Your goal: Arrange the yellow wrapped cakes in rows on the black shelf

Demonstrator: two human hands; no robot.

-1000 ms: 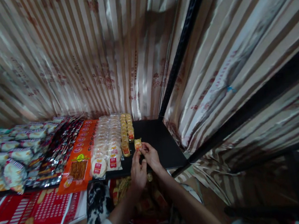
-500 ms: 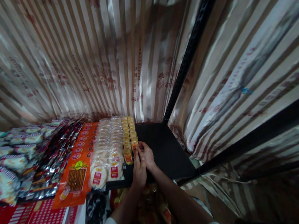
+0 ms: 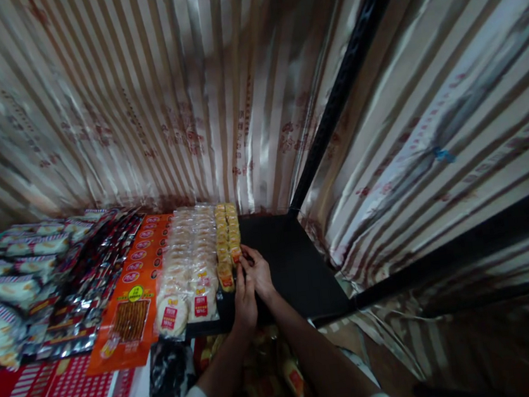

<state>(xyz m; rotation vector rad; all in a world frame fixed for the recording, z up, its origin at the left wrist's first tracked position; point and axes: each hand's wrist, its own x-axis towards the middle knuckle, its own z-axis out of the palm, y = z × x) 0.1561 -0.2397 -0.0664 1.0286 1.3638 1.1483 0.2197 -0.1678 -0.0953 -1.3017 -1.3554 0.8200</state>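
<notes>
Both my hands reach onto a black shelf (image 3: 295,265). My left hand (image 3: 243,299) and my right hand (image 3: 256,271) have their fingers pinched together on a small yellow snack packet (image 3: 236,254) at the near end of a row of the same yellow packets (image 3: 232,224). A second row of yellow packets (image 3: 223,248) runs just to the left of it. The packet is mostly hidden by my fingers.
Left of the yellow rows lie rows of round white cakes in clear packs (image 3: 190,264), orange packets (image 3: 135,283), dark foil packets (image 3: 86,270) and white-green packs (image 3: 6,279). Striped shiny curtain (image 3: 162,95) hangs behind; a black post (image 3: 338,88) stands right. A bag of packets (image 3: 265,370) sits below.
The small yellow packet went from raised in front of the row down onto the near end of the right yellow row. Both hands moved forward with it. The view tilted slightly.
</notes>
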